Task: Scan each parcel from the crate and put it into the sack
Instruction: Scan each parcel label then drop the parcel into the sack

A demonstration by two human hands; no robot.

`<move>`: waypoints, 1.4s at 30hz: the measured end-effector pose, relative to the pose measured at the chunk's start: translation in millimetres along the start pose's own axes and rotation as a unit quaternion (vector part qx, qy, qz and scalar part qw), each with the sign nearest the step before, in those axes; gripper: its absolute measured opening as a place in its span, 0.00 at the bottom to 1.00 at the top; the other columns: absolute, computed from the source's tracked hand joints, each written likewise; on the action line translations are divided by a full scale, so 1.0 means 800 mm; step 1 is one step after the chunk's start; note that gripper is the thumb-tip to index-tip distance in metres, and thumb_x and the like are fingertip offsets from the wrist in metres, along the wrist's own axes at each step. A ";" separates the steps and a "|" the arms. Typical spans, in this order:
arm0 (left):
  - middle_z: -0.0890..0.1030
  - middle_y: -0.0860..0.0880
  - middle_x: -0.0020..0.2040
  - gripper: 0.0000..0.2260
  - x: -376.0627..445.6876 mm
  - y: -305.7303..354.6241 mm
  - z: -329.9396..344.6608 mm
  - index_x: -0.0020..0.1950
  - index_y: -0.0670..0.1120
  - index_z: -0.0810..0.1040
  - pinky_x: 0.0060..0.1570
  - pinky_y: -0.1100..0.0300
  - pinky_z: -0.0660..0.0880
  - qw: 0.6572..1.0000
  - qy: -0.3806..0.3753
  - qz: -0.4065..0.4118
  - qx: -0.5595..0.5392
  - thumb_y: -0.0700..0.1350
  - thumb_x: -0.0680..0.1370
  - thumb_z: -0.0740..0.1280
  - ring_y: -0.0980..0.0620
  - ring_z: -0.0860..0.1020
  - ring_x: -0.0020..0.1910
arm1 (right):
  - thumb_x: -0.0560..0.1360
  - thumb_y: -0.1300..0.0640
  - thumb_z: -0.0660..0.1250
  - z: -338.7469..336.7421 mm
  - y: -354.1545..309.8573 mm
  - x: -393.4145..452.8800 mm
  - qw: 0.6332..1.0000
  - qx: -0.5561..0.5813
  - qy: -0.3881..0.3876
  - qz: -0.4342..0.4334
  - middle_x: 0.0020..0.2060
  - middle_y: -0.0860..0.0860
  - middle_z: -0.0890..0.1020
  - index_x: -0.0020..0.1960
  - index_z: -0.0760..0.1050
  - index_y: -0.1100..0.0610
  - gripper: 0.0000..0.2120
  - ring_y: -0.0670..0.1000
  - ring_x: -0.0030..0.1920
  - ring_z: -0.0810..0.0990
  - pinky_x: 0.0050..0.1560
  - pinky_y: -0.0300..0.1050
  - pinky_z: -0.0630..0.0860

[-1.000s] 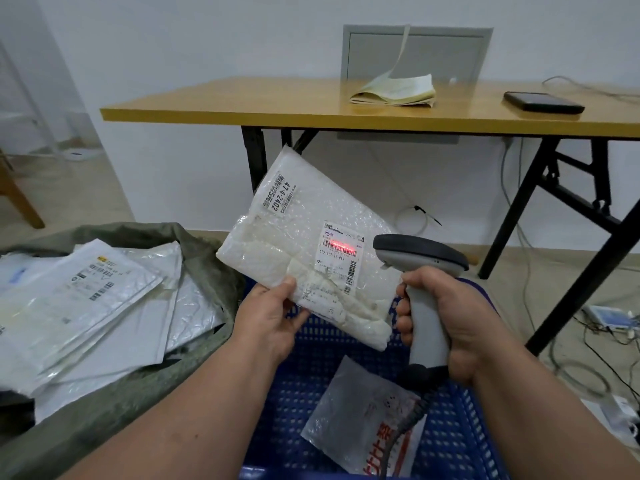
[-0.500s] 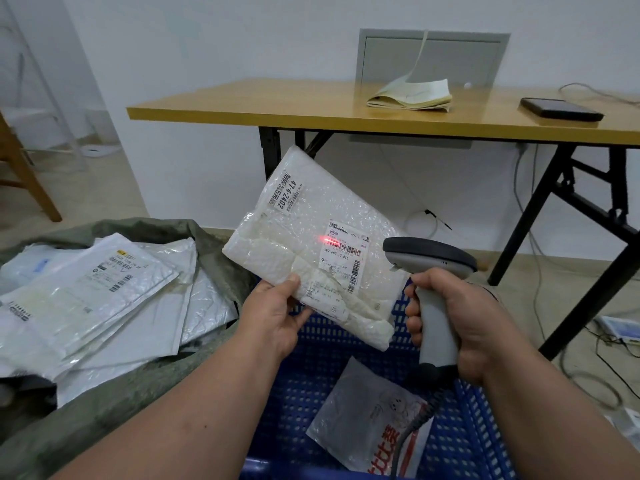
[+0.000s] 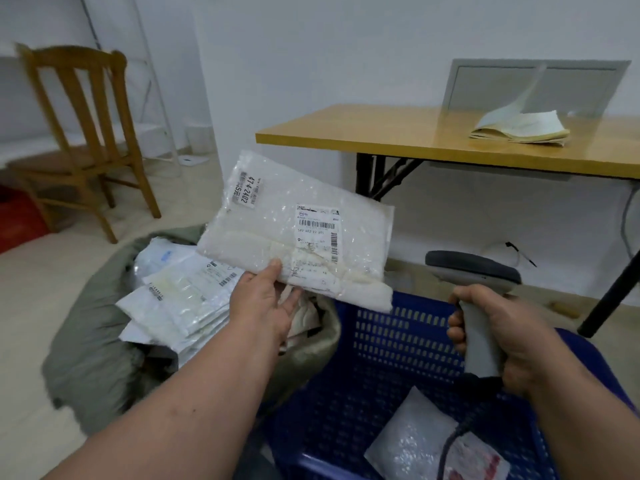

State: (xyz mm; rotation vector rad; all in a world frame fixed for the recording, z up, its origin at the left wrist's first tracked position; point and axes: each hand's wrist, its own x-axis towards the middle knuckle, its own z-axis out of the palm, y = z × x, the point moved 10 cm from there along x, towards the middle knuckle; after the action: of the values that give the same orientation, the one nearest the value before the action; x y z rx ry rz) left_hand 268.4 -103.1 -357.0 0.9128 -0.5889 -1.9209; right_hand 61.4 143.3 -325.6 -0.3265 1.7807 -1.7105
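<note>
My left hand (image 3: 268, 304) grips the lower edge of a white bubble-wrap parcel (image 3: 277, 230) with barcode labels, held above the gap between sack and crate. My right hand (image 3: 498, 334) is closed around the grey handle of a barcode scanner (image 3: 472, 271); no red light shows on the label. The grey-green sack (image 3: 90, 341) lies open at the left with several white parcels (image 3: 180, 299) inside. The blue plastic crate (image 3: 391, 344) sits in front of me, and one clear bubble parcel (image 3: 419, 445) with red print lies on its bottom.
A wooden-topped folding table (image 3: 398, 140) with black legs stands behind the crate, an open notebook (image 3: 519, 128) on it. A wooden chair (image 3: 83, 133) stands at the far left. The scanner's cable (image 3: 450, 448) runs down into the crate.
My view has swung left. My left hand has carried the parcel left, away from the scanner and toward the sack. The red scan line on the label has gone out.
</note>
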 end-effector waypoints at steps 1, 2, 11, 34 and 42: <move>0.83 0.45 0.51 0.06 0.003 0.012 -0.014 0.53 0.46 0.77 0.49 0.48 0.80 1.000 0.018 0.005 -0.016 0.37 0.79 0.66 0.47 0.82 0.52 | 0.75 0.54 0.69 0.011 -0.001 0.001 1.000 -0.003 -0.005 -0.002 0.27 0.54 0.80 0.47 0.77 0.61 0.09 0.51 0.25 0.78 0.27 0.44 0.75; 0.83 0.44 0.52 0.07 0.006 0.023 -0.028 0.56 0.45 0.77 0.48 0.48 0.81 0.999 0.037 0.010 -0.030 0.37 0.79 0.66 0.46 0.82 0.52 | 0.75 0.55 0.69 0.022 0.000 0.002 1.000 -0.005 -0.009 -0.004 0.27 0.54 0.80 0.46 0.77 0.61 0.09 0.50 0.25 0.78 0.26 0.43 0.75; 0.81 0.45 0.53 0.12 0.041 0.048 -0.136 0.65 0.47 0.72 0.54 0.48 0.80 0.974 0.191 0.042 -0.117 0.47 0.83 0.60 0.49 0.81 0.47 | 0.75 0.56 0.70 0.100 0.013 0.015 0.997 -0.057 -0.058 -0.015 0.30 0.56 0.81 0.46 0.78 0.62 0.08 0.53 0.29 0.80 0.33 0.47 0.75; 0.76 0.45 0.43 0.14 0.025 0.049 -0.093 0.47 0.43 0.72 0.37 0.56 0.81 0.978 0.164 0.080 0.102 0.53 0.82 0.57 0.50 0.77 0.37 | 0.76 0.55 0.69 0.070 0.040 0.036 0.997 -0.078 -0.020 0.011 0.30 0.55 0.81 0.47 0.77 0.61 0.09 0.51 0.29 0.80 0.31 0.45 0.76; 0.81 0.55 0.42 0.05 -0.050 -0.038 0.076 0.48 0.54 0.78 0.47 0.55 0.80 0.855 -0.169 0.222 0.437 0.52 0.80 0.63 0.55 0.80 0.42 | 0.75 0.54 0.70 -0.013 0.063 0.052 0.995 -0.080 0.051 0.026 0.30 0.56 0.81 0.48 0.78 0.61 0.10 0.49 0.26 0.81 0.28 0.42 0.77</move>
State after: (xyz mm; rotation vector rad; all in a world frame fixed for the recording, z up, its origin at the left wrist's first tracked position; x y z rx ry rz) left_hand 217.7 -50.9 -326.6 0.8481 -1.8108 -1.3514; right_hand 35.7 133.3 -385.6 -0.2623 1.9889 -1.5766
